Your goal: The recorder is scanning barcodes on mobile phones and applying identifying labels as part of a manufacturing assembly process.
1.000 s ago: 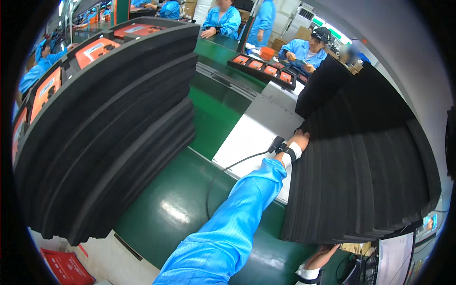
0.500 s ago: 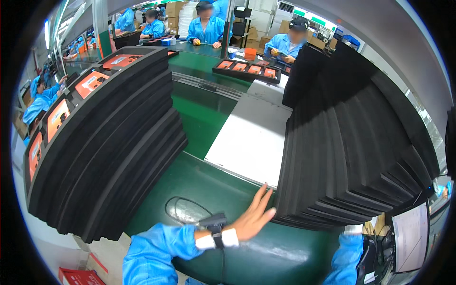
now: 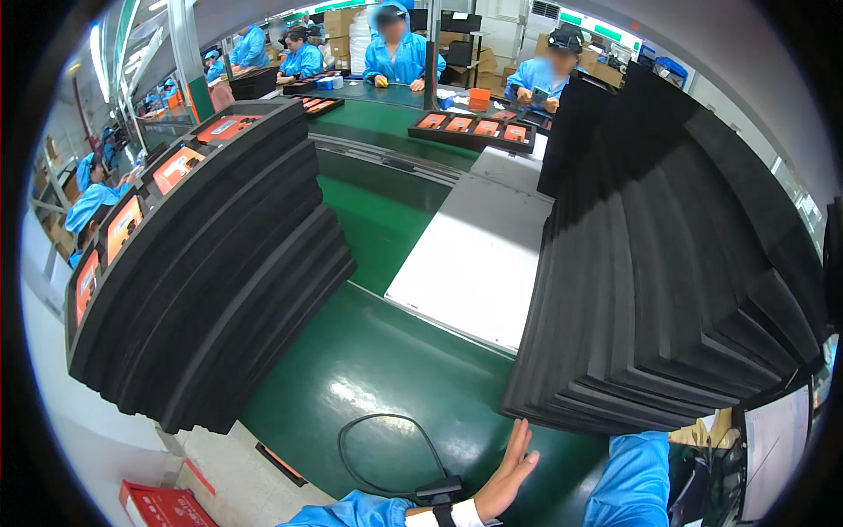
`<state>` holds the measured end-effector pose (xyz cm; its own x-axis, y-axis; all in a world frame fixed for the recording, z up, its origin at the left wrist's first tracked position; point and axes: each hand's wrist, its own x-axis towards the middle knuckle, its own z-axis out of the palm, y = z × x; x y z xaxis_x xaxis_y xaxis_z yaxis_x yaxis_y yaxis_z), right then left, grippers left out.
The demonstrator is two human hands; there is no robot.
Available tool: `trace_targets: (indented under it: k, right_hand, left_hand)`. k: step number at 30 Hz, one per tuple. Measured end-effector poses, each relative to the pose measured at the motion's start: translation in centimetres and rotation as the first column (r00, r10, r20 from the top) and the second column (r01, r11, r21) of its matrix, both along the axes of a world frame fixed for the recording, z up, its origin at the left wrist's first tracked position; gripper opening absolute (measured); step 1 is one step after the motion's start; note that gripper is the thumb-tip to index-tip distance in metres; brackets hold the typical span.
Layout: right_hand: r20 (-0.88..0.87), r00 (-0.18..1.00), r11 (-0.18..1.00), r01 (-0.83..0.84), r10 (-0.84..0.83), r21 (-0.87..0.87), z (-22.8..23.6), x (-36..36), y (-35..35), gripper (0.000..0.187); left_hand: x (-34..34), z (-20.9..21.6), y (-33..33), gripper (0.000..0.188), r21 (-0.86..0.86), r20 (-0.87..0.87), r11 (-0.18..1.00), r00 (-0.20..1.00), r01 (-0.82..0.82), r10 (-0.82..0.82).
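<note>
Left hand (image 3: pixel 505 483) open, empty, fingertips right by the tall black stack (image 3: pixel 650 290), right side of the green tabletop (image 3: pixel 307 360)! Right hand hidden past its sleeve (image 3: pixel 628 483), grip impossible to tell. Layers sit unevenly; an off-centre shove could topple them!

A tall black pile (image 3: pixel 632 281) of many flat layers stands on the green counter (image 3: pixel 386 351); some corners poke out unevenly.
</note>
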<state>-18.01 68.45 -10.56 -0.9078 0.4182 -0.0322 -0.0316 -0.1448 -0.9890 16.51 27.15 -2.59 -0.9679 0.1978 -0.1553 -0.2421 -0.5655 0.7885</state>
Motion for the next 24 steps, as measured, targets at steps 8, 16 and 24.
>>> trace_targets:
  k: [8, 16, 24]
  right_hand:
    - [0.008, 1.0, 0.999, -0.03, 0.03, 0.017, -0.6, -4.9, 0.1, 0.071]
    - [0.002, 0.999, 0.998, -0.052, 0.052, 0.043, -0.1, -7.9, -0.4, 0.07]
    - [0.004, 0.998, 0.995, -0.06, 0.06, 0.078, 1.0, -7.6, -0.9, 0.07]
  left_hand:
    - [0.9, -0.9, 0.4, 0.082, 0.036, -0.081, 0.998, 0.996, -0.044, 0.047]
    - [0.0, 0.2, 1.5, 0.079, -0.07, -0.054, 0.99, 0.992, -0.12, 0.117]
    - [-1.8, -2.0, 1.1, 0.071, 0.08, 0.047, 0.962, 0.965, -0.262, 0.259]
